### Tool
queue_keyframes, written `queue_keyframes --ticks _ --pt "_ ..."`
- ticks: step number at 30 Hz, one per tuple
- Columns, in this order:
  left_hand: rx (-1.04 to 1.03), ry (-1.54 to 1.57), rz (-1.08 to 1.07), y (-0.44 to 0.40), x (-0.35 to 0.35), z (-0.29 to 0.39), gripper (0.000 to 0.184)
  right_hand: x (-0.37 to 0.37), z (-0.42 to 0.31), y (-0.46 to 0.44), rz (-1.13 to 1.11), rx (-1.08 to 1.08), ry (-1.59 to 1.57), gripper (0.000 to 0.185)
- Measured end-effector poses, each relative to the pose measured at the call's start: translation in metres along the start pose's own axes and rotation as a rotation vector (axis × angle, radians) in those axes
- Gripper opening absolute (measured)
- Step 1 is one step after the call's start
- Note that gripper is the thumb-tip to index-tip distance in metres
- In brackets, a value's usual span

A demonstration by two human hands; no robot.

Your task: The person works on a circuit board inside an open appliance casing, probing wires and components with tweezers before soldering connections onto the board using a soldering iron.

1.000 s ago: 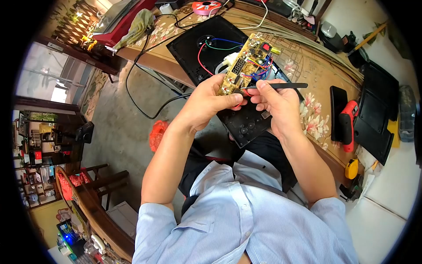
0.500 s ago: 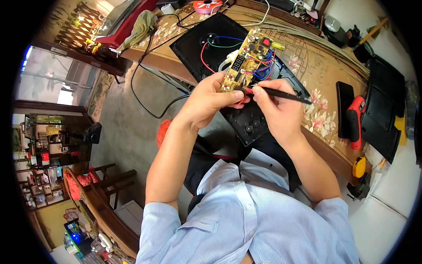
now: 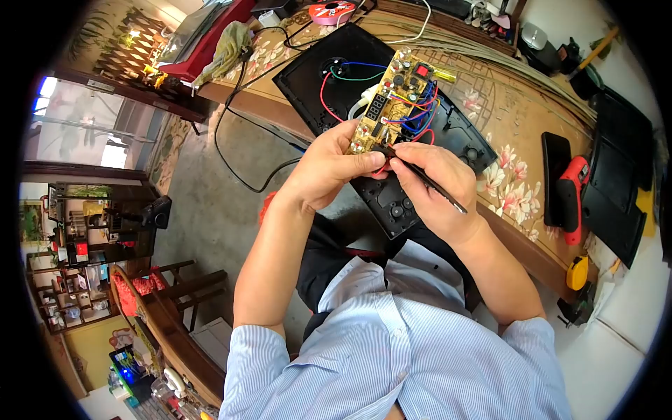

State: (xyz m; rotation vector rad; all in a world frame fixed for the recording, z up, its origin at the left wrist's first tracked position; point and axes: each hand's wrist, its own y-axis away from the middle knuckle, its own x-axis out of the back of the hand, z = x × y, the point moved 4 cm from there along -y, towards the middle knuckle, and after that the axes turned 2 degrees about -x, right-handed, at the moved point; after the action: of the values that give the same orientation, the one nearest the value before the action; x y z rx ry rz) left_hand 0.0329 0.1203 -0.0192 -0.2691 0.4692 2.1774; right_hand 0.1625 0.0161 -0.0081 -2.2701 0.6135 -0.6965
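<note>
My left hand (image 3: 344, 162) is closed around the lower end of a yellow circuit board (image 3: 392, 94), thumb on top. The board has a dark digit display (image 3: 376, 106), a red component near its upper end and several coloured wires along its right side. My right hand (image 3: 437, 183) pinches slim black tweezers (image 3: 435, 185), their tip at the board's lower edge beside my left thumb. A red wire shows between the two hands. Beneath lies an open black plastic casing (image 3: 318, 77), with red, green and blue wires running from a round part in it.
The casing lies on a floral-patterned table (image 3: 514, 182). To the right are a black phone (image 3: 556, 178), a red and black handheld device (image 3: 574, 199), a black panel (image 3: 616, 175) and a yellow tape measure (image 3: 577, 273). A black cable (image 3: 218, 140) hangs off the left edge.
The tweezers have turned, their back end swinging down toward me. My right hand has rotated with them and sits slightly lower. My left hand still grips the board in much the same place.
</note>
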Motion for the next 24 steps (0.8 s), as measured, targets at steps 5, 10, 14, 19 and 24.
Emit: queue_keyframes --ticks 5,10,14,19,24 --pt "-0.025 -0.004 -0.002 0.0 -0.0026 0.0021 0.037 -0.0013 0.0015 0.0042 -0.022 0.053 0.053 0.019" --pt "-0.021 -0.003 0.024 -0.0002 -0.003 0.002 0.037 -0.0013 -0.0024 0.0024 -0.045 0.105 0.107 0.022" --pt "-0.025 -0.008 0.028 -0.0001 -0.0033 0.0027 0.037 -0.0014 -0.004 0.003 -0.046 0.135 0.129 0.023" --pt "-0.027 -0.007 0.025 0.0007 -0.0033 0.0034 0.036 -0.0007 -0.0021 0.0029 -0.041 0.137 0.114 0.022" --pt "-0.02 0.003 0.016 0.0008 -0.0032 0.0029 0.036 -0.0008 -0.0026 0.003 -0.016 0.14 0.117 0.02"
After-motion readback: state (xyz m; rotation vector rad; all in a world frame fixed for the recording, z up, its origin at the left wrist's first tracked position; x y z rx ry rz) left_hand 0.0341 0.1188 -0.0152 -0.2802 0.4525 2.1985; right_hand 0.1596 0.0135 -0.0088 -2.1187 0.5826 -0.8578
